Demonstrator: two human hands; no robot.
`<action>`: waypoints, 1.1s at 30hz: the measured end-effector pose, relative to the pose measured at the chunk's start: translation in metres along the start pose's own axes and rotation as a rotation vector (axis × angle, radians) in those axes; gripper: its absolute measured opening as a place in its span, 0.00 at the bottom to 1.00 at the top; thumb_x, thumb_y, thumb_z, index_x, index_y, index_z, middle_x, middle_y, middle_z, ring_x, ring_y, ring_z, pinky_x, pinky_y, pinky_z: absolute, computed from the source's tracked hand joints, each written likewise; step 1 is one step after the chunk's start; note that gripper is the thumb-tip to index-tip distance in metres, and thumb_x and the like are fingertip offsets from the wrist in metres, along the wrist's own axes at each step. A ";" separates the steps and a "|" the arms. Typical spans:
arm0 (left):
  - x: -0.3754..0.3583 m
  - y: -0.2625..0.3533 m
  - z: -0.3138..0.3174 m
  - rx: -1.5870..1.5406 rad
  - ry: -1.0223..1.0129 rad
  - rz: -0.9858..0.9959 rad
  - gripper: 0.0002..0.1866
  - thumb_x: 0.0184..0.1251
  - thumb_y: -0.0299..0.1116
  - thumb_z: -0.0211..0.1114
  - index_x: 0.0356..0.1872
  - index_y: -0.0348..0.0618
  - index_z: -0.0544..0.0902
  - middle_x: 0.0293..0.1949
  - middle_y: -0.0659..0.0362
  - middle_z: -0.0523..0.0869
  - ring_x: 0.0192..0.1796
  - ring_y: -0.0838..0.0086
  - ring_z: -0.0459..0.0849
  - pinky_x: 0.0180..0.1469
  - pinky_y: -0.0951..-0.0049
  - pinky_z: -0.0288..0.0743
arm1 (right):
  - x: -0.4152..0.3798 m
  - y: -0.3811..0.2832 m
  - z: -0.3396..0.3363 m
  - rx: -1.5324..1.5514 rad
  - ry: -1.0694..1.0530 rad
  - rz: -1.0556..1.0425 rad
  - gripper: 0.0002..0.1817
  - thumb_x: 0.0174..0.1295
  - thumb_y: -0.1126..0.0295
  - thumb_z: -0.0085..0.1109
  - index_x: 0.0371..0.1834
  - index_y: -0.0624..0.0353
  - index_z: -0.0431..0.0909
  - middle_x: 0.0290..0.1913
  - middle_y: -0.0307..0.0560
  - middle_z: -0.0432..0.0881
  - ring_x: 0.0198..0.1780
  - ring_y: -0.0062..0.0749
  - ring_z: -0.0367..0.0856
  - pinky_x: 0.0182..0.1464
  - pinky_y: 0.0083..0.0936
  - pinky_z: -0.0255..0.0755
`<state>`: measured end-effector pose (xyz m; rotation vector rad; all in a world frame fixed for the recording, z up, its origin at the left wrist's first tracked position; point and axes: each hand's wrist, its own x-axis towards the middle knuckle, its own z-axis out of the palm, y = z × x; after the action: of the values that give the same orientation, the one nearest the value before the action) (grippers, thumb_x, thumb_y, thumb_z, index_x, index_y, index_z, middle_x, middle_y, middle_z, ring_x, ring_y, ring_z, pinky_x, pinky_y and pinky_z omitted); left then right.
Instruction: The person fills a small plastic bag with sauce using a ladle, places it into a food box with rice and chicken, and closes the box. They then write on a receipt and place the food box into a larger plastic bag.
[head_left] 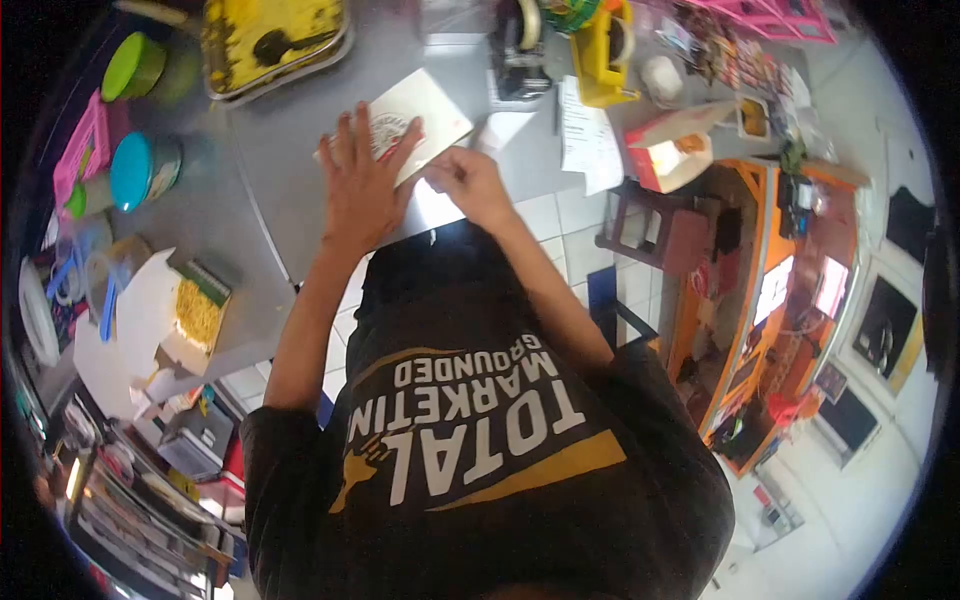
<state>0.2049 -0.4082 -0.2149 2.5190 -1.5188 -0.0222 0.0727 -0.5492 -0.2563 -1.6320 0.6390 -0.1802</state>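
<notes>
At the far left of the grey counter (230,200) stands a pink rack (82,150), with a green-lidded tub (135,65) above it and a blue-lidded tub (140,170) just beside it. Nearer the counter's lower edge lies an open white box (175,320) with yellow food showing inside. At the top edge sits a metal tray (275,40) coated with yellow residue. Right of these, the left hand (360,185) lies palm down with the fingers spread wide, pressing flat on the near left part of a closed white carton (415,120); the hand grips nothing, it only bears on the lid. The carton lies tilted on the counter near its front edge, its printed emblem partly covered by the left fingers (350,130). The right hand (470,185) is at the carton's lower right edge, fingers curled and bunched against that edge; what lies between the fingertips cannot be told. The two hands are near each other, with the carton's near corner between them. Farther right stand a black tape dispenser (520,55) and a yellow tape dispenser (605,55), then paper slips (590,135), and an open red-and-white box (672,150) at the counter's right end.
</notes>
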 end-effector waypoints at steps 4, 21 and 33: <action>0.003 0.005 -0.011 -0.061 0.004 0.001 0.34 0.70 0.50 0.64 0.77 0.69 0.70 0.77 0.34 0.59 0.76 0.32 0.59 0.74 0.26 0.50 | -0.002 -0.017 0.004 -0.256 0.159 -0.171 0.09 0.65 0.70 0.71 0.34 0.66 0.84 0.25 0.51 0.85 0.25 0.28 0.83 0.30 0.28 0.76; 0.169 0.294 0.044 -0.810 0.128 0.141 0.21 0.70 0.32 0.68 0.61 0.37 0.81 0.57 0.44 0.84 0.61 0.49 0.81 0.65 0.55 0.74 | 0.013 -0.039 -0.464 -1.099 0.422 -0.633 0.14 0.61 0.71 0.68 0.48 0.66 0.82 0.48 0.62 0.86 0.48 0.56 0.85 0.51 0.46 0.78; 0.211 0.332 0.048 -1.184 0.178 -0.188 0.15 0.82 0.26 0.49 0.61 0.36 0.79 0.58 0.48 0.83 0.64 0.61 0.81 0.68 0.66 0.70 | 0.043 0.038 -0.496 -0.133 0.231 -0.180 0.13 0.75 0.68 0.56 0.53 0.66 0.80 0.48 0.50 0.83 0.49 0.34 0.80 0.53 0.28 0.73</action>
<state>0.0088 -0.7516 -0.1841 1.6023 -0.7754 -0.5327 -0.1355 -1.0011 -0.2146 -1.8131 0.6905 -0.4718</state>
